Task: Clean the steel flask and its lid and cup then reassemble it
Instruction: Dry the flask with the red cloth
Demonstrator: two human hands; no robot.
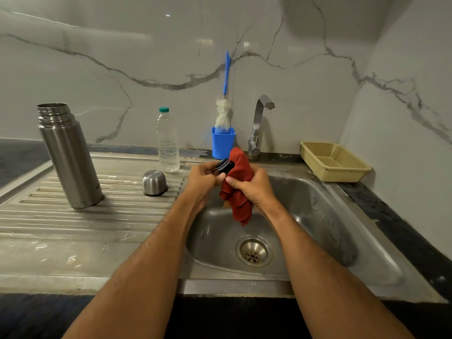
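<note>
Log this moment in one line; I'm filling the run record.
step: wiping lid | left hand: holds lid | right hand: holds red cloth | flask, cup: on drainboard, apart

The steel flask (69,155) is brushed silver-grey, and so is the steel cup (154,182). The lid (224,165) is black. The cloth (238,189) is rust red. The water bottle (167,143) is clear with a teal cap. The bottle brush (225,104) has a blue handle and whitish bristles, and its holder (223,142) is bright blue. The basket (335,160) is pale yellow with a fine mesh pattern. The sink (318,216) and its ribbed drainboard are dull silver. The tap (259,123) is shiny chrome. The wall (122,57) is white marble with grey veins. The tabletop (403,231) is dark, speckled black.
</note>
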